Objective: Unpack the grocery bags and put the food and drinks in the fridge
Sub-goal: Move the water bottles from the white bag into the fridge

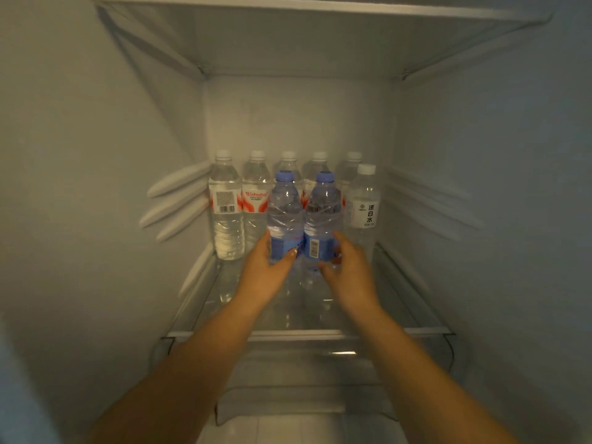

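Two blue-capped water bottles stand upright side by side on the glass fridge shelf [400, 331]. My left hand [267, 267] grips the lower part of the left blue bottle [285, 216], thumb across its blue label. Around the base of the right blue bottle [322, 219] curl the fingers of my right hand [349, 270]. Behind them stands a row of several clear bottles with white caps and red labels [226, 206]. A clear bottle with a white label [363, 209] stands at the right, in front of that row.
The fridge's white side walls carry moulded shelf rails on the left [176, 200] and right [432, 200]. Another shelf [320, 8] spans overhead. A clear drawer [304, 395] sits below the glass shelf. The shelf's front half holds nothing but my forearms.
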The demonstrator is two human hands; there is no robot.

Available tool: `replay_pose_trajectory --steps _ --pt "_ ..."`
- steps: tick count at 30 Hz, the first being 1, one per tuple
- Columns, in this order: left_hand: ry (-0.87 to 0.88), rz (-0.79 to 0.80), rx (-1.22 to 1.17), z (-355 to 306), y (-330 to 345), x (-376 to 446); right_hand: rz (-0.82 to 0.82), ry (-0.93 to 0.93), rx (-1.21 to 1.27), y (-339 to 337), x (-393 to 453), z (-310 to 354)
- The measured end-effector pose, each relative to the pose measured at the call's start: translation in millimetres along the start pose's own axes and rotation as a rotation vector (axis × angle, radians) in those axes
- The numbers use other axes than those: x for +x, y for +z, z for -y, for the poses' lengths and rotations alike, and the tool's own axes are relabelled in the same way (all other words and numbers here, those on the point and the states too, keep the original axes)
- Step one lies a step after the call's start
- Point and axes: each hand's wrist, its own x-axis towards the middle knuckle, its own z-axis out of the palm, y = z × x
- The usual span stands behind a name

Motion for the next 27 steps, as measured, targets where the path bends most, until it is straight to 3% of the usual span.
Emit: replay_pose_trajectory --steps 5,10,16,21,27 --pt "0.01 -0.071 0.128 -19.3 -24.9 -55.2 0.03 -0.159 -0.081 1.9 -34.4 16.3" --pt "0.148 -0.065 0.517 -34.8 -60.1 -119.0 0.112 -0.226 -0.125 5.0 -77.5 33.4" --pt "0.346 -0.036 0.82 -45.9 -84.5 -199.1 0.068 -0.308 -0.289 -21.9 -166.0 45.8" --pt "0.297 0.159 0.814 -41.1 -97.0 -283.7 0.056 -0.265 -0.492 -52.1 -284.9 49.1" --pt "0.312 0.436 0.792 -25.5 -98.4 -400.3 0.117 0.025 -0.622 -85.5 -444.0 54.3"
